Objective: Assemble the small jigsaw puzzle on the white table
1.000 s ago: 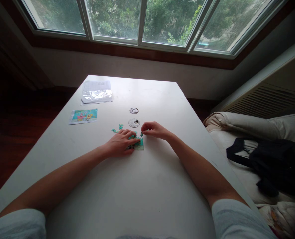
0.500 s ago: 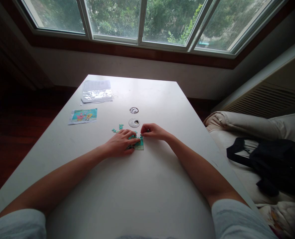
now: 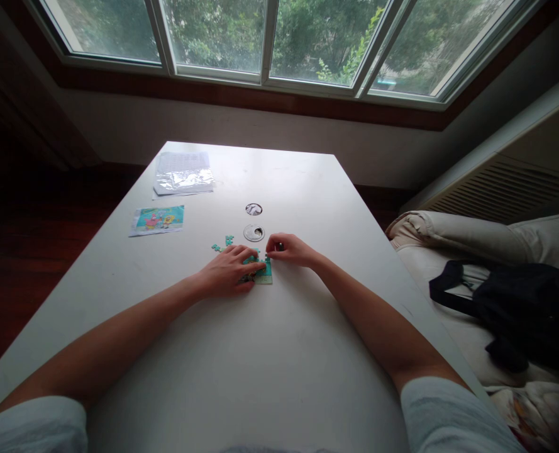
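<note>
A partly joined jigsaw puzzle (image 3: 265, 277) in turquoise and pale green lies on the white table (image 3: 270, 365). Spread across its left part is my left hand (image 3: 227, 269), palm down, fingers stretched out and covering much of the picture. At the puzzle's upper right edge, my right hand (image 3: 291, 249) pinches a small turquoise puzzle piece (image 3: 267, 256) between thumb and fingertip. The piece touches or nearly touches the puzzle; which one I cannot tell. Just beyond my left fingers are loose puzzle pieces (image 3: 229, 240), partly clustered together.
Two round dark-rimmed discs (image 3: 254, 233) lie beyond my hands. A cartoon picture sheet (image 3: 160, 219) sits at left, with papers under clear plastic (image 3: 183, 173) behind it. Right of the table, a black fabric item (image 3: 529, 308) rests on a pale padded seat (image 3: 415, 251).
Almost nothing differs. My right fingertips have shifted very slightly at the puzzle's edge, with the piece still pinched; my left hand stays put.
</note>
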### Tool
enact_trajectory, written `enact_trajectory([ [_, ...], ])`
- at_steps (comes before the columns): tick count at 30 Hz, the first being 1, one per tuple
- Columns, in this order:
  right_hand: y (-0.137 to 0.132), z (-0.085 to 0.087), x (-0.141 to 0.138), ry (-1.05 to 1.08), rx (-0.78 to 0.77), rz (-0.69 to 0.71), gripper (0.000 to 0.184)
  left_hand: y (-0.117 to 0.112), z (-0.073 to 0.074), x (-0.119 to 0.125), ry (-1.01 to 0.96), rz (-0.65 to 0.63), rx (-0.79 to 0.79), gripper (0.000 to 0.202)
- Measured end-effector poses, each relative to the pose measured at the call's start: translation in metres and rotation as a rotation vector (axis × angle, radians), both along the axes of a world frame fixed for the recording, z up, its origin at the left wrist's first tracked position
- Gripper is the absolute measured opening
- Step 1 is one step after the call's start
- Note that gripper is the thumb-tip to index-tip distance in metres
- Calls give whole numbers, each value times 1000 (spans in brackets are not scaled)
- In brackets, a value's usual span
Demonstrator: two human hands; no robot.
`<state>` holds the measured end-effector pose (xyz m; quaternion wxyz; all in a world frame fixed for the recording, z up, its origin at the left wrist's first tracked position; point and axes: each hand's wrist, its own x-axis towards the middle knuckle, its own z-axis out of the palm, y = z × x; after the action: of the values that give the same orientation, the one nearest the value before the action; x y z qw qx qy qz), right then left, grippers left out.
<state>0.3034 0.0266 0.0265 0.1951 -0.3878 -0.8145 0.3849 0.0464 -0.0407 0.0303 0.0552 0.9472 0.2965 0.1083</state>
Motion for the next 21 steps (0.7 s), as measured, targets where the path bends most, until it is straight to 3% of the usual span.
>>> enact_trajectory([
  [21, -1, -2, -1, -86, 152, 42, 7, 0, 0, 1, -16, 0, -7, 44],
])
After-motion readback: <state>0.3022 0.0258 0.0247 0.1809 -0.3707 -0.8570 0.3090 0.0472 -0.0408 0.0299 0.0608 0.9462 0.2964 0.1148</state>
